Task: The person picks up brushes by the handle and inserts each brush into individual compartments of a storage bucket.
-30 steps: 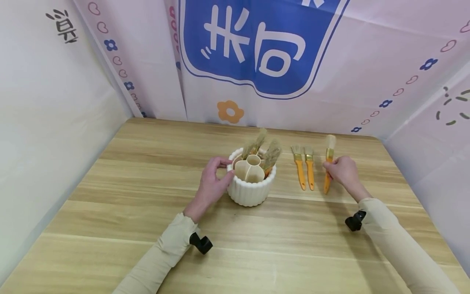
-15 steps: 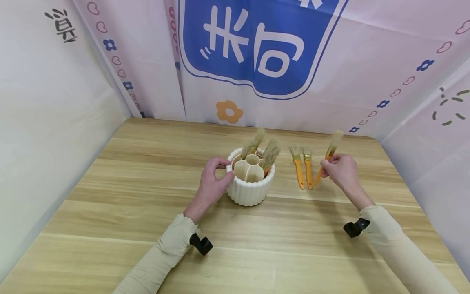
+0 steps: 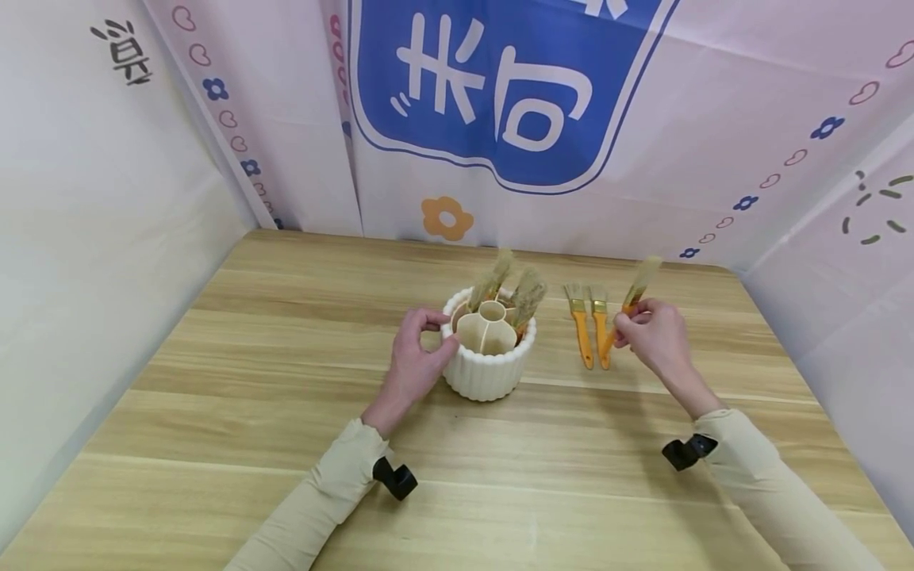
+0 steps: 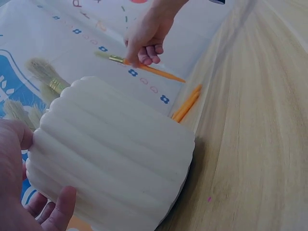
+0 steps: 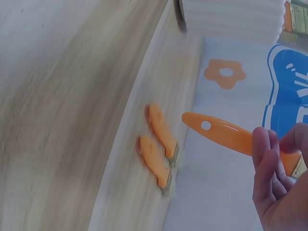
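A white ribbed brush holder (image 3: 483,377) stands on the table, its inside split into compartments around a central round tube. Several bristle paintbrushes (image 3: 527,293) stand in its back and right compartments; the front ones hold none. My left hand (image 3: 414,361) holds the holder's left side, thumb toward the front and fingers at the rim. To the right, my right hand (image 3: 657,337) pinches a flat paintbrush with an orange handle (image 5: 226,134), bristles up and tilted, lifted off the table. Beside it two similar paintbrushes, one left (image 3: 581,333) and one right (image 3: 600,321), lie flat.
The wood-grain table (image 3: 514,476) ends at a printed cloth backdrop (image 3: 300,143) behind. White cloth walls close off the left and right sides. Each sleeve carries a black wrist camera, such as the left one (image 3: 396,479).
My right hand has lifted the paintbrush off the table, tilted it and moved it left toward the two lying ones. My left hand stays at the brush holder.
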The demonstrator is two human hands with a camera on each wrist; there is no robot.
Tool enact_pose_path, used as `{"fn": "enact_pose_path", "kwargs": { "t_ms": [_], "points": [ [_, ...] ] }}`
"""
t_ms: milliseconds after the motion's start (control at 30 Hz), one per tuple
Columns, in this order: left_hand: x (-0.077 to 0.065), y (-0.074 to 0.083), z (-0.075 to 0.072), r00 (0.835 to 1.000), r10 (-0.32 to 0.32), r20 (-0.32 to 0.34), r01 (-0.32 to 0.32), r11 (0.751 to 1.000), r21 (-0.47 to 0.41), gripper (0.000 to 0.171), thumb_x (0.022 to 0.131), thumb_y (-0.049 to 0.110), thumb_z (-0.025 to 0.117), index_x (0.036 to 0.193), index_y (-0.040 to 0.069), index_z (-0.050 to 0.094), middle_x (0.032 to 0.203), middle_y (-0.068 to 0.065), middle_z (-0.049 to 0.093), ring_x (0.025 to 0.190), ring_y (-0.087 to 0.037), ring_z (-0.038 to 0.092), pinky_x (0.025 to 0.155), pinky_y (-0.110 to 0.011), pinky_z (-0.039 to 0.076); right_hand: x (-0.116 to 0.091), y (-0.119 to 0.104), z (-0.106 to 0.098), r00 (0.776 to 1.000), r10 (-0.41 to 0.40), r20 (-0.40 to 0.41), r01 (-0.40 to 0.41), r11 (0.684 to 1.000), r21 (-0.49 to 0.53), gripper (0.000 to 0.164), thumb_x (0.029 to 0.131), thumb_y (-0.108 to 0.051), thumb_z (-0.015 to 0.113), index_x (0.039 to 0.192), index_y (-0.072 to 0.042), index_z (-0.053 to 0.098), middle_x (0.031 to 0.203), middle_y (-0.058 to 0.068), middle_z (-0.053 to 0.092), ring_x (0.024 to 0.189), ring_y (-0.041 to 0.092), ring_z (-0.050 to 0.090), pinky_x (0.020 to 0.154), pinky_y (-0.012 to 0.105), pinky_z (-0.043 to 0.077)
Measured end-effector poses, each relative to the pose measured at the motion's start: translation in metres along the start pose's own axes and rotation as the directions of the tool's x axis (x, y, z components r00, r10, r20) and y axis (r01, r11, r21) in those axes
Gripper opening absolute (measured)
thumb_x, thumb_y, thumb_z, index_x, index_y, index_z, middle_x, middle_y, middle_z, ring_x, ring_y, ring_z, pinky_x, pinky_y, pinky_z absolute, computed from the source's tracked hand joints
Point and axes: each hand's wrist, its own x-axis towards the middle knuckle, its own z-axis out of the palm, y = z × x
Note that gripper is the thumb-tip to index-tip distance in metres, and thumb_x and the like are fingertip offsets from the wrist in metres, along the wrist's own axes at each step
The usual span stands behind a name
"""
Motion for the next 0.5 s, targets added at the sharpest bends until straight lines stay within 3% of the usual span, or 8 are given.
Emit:
{"fn": "enact_pose_path", "kwargs": {
  "t_ms": [267,500],
  "points": [
    [-0.001,0.000,0.001,0.999,0.022,-0.024,-0.022,1.000,0.004,0.026,0.078,0.013,0.065,0.103,0.006,0.059,0.113,-0.010,0.055,0.105,-0.025,0.053,0.095,-0.050,0.045,-0.009,-0.014,0.005,0.999,-0.045,0.030,0.044,0.998,0.050,0.023,0.086,-0.013,0.051,0.097,0.006,0.057,0.078,0.020,0.071,0.055,0.009,0.065,0.049,0.027,0.055],
    [-0.001,0.001,0.001,1.000,0.013,-0.024,-0.013,1.000,0.000,0.027,0.079,0.014,0.065,0.103,0.006,0.059,0.114,-0.009,0.054,0.106,-0.025,0.052,0.096,-0.050,0.044,-0.018,-0.031,0.010,0.995,-0.088,0.048,0.084,0.993,0.083,0.020,0.087,-0.013,0.055,0.094,0.005,0.057,0.075,0.018,0.071,0.053,0.008,0.064,0.047,0.024,0.054]
  ]
}}
